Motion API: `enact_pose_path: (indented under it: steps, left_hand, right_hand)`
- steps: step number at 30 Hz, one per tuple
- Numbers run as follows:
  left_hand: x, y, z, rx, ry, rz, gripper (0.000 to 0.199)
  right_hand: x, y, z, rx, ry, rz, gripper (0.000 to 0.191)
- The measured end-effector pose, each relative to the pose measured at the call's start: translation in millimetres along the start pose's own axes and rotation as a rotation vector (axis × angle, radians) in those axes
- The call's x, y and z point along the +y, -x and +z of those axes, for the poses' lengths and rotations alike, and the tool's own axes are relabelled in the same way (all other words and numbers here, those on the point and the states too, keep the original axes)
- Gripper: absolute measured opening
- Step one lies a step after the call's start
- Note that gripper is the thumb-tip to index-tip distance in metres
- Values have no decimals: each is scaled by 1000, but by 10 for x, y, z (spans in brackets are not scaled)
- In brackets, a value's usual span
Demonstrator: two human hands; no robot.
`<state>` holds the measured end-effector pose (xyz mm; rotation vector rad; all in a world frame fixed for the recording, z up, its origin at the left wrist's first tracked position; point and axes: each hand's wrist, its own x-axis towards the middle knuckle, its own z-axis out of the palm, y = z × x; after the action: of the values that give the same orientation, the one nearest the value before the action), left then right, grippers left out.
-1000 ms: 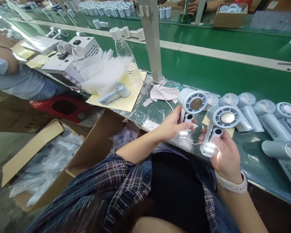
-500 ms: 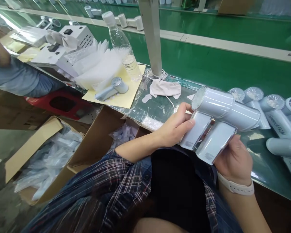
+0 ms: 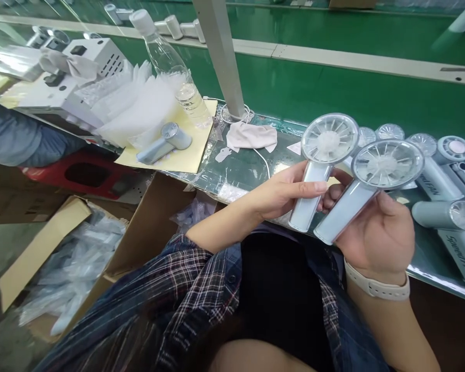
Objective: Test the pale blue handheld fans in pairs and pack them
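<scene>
My left hand (image 3: 284,191) is closed round the handle of a pale blue handheld fan (image 3: 310,199), its thumb lying across the front. A second pale blue handheld fan (image 3: 346,211) is gripped by my right hand (image 3: 375,232), whose fingers wrap behind the handle. Both fans are held side by side above the bench edge, with their round slotted faces toward me and their handles slanting down to the left. To the right on the bench lie several more such fans (image 3: 430,206), some with "Speed FAN" lettering.
A single fan (image 3: 165,142) rests on yellow paper (image 3: 194,160) near a plastic bottle (image 3: 170,67) and white plastic sleeves (image 3: 135,103). A white cloth (image 3: 251,135) lies by the metal post (image 3: 220,57). Below, a cardboard box (image 3: 135,232) stands beside bagged pieces (image 3: 77,258). Behind runs a green conveyor (image 3: 333,77).
Both fans have been turned, so their slotted round faces now point toward me instead of their sides. My view has shifted slightly to the right.
</scene>
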<state>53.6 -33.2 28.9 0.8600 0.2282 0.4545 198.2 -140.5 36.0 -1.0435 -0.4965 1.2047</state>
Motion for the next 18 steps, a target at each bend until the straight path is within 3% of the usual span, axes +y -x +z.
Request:
enact_pose_path:
  steps: [6, 10, 15, 18]
  left_hand:
    - [-12, -36, -9, -3, 20, 55, 54]
    - [3, -4, -37, 71, -56, 111, 54]
    - [45, 62, -45, 84, -181, 149, 56]
    - [32, 70, -56, 75, -249, 146, 61]
  right_hand:
    - [-88, 20, 10, -66, 33, -91, 44]
    - [-171, 39, -51, -74, 10, -132, 29]
    - [-210, 78, -112, -11, -19, -183, 25]
    - [-127, 81, -133, 114, -58, -259, 26]
